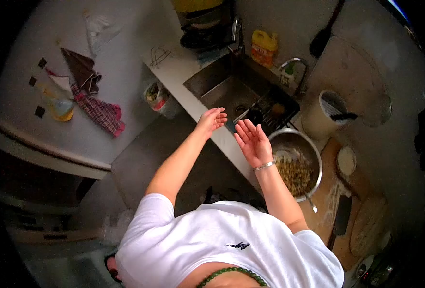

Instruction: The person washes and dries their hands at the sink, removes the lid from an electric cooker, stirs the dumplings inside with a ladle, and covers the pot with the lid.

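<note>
My left hand point(212, 122) is held out at the counter's front edge with its fingers loosely curled and apart, and I see nothing in it. Palm up, my right hand point(253, 141) has its fingers stretched out and is bare apart from a silver bracelet at the wrist. Beyond both hands lies a metal sink point(212, 89) with a black drain rack point(279, 108) over its right part. Just right of my right hand stands a large steel bowl point(319, 161) of chopped, yellowish-green filling point(296, 177); a spoon handle point(311, 204) sticks out beside it.
A cleaver point(341, 216) lies on the floury wooden board point(325, 211) at right, near a small bowl of white powder point(346, 161). Behind the sink stands a yellow jug point(264, 45). A waste bag point(162, 103) hangs at the counter's left edge. Cloths point(97, 110) hang on the left wall.
</note>
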A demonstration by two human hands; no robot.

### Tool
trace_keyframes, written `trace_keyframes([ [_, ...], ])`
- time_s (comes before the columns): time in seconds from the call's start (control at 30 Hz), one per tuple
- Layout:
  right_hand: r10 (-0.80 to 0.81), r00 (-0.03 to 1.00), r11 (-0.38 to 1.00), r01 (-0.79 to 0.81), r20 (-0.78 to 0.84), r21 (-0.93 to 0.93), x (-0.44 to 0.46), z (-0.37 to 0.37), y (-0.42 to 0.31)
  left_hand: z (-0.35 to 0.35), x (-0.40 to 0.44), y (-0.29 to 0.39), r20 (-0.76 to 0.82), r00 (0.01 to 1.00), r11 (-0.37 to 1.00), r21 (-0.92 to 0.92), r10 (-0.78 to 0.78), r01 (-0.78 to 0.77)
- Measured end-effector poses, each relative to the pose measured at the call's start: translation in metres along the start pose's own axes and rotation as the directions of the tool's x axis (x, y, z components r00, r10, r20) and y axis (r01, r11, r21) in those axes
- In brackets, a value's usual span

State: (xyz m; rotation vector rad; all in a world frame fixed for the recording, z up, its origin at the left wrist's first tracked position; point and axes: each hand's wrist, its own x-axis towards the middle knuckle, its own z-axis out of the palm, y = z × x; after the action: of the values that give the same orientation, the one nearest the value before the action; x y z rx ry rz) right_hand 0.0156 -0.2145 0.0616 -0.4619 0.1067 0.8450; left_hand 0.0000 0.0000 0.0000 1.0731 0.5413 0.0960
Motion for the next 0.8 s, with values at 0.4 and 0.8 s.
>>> trace_keyframes([
  [0.4, -0.300, 0.912, 0.954, 0.289, -0.281, -0.080, 0.292, 0.039, -0.003, -0.048, 0.432, 0.161, 0.599, 0.662, -0.166, 0.785, 0.451, -0.597],
  [0.8, -0.507, 0.725, 0.848, 0.516, -0.467, -0.119, 0.426, 0.062, -0.002, -0.059, 0.454, 0.191, 0.604, 0.780, -0.009, 0.791, 0.160, -0.611],
])
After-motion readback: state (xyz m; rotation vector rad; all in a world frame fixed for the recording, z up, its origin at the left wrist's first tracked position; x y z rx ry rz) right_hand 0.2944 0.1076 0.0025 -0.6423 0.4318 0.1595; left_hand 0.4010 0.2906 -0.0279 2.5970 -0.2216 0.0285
